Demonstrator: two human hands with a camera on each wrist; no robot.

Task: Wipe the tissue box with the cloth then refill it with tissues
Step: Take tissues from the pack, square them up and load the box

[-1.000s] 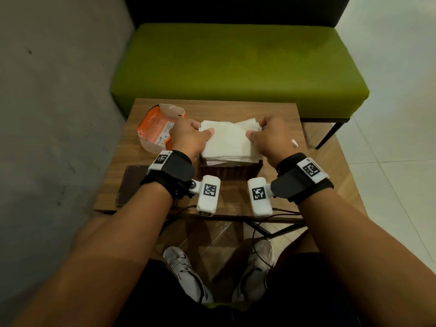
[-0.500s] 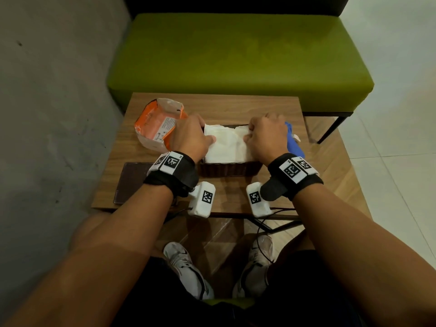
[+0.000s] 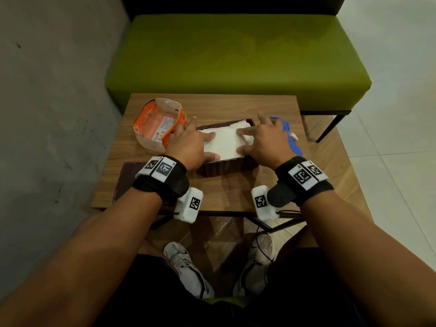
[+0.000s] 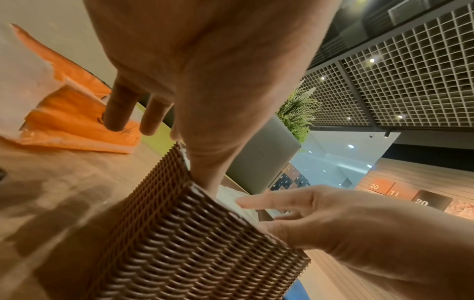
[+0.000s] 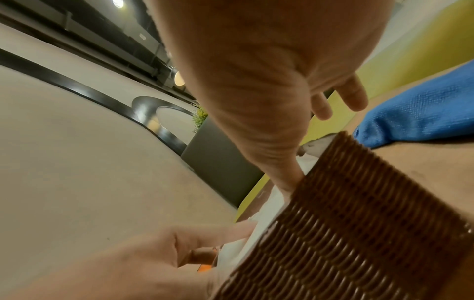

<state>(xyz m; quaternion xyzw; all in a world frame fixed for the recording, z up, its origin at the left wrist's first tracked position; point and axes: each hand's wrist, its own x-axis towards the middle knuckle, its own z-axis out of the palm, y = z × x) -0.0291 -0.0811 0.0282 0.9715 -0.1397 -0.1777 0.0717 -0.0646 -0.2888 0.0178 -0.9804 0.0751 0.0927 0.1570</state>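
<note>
Head view looks down; wrist views close, low, sharing tissue box (image 4: 195,243).

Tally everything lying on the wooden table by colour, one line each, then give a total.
Brown: 2, the woven tissue box and the flat dark lid
White: 1, the tissue stack
Orange: 1, the torn plastic tissue wrapper
Blue: 1, the cloth
Total: 5

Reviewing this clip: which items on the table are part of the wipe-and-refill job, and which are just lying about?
Part of the job:
woven tissue box
white tissue stack, pressed down by left hand and right hand
blue cloth, set down right of the box
orange tissue wrapper, opened

Lying about:
dark flat item near the table's left edge
green bench
</note>
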